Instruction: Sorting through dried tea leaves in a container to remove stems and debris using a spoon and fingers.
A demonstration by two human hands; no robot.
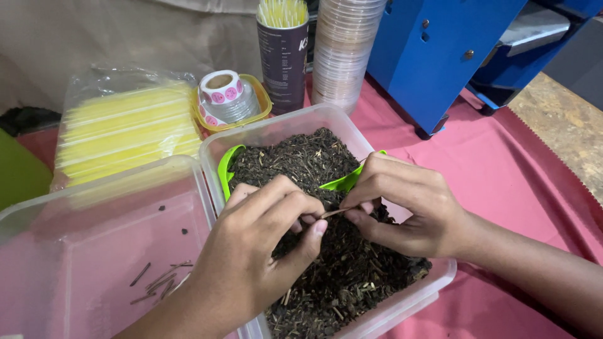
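Your working area is the clear plastic container [402, 304] filled with dark dried leaf material [339, 276]. Its left wall touches a second clear container [38, 213] that holds only a few loose stems [160, 279] on its floor. Behind both sit a bag of yellow straws [122, 132], a roll of pink stickers [221, 94] in a yellow tub, a dark cup of straws [282, 53] and a stack of clear lids [342, 50]. A blue machine [440, 56] stands at the far right. The pink cloth on the tabletop [515, 182] leaves open room to the right of the filled container.

Both forearms enter from the lower edge and angle inward over the leaf material. Your left hand [251, 251] is curled, knuckles up, with thumb and fingertips pinched together on the near end of a thin pale stem [335, 213]. Your right hand [402, 210] is likewise curled, thumb and forefinger closed on the stem's other end. The stem lies just above the leaf surface, between the two hands. A green scoop [229, 166] rests in the leaves beneath them.
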